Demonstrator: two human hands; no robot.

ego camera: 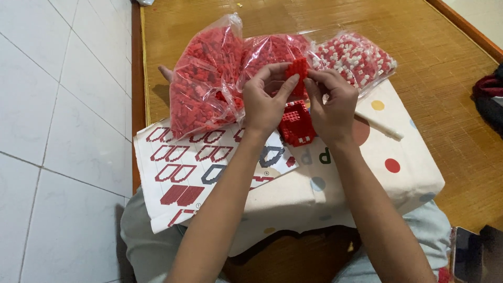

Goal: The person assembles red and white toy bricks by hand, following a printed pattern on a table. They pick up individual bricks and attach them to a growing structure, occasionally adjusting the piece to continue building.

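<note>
You pinch a small red brick piece [298,71] between both hands' fingers [287,86]; next, press it squarely onto the red brick build [296,123].

Three clear bags [207,84] (red bricks) above sheet [178,173]

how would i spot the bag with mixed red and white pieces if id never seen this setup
Start at the pale box with coloured dots on the person's lap. Three clear plastic bags lie along its far edge, beyond the hands. The mixed bag is the rightmost; unlike the two all-red bags beside it, its red pieces are speckled with white.
</note>
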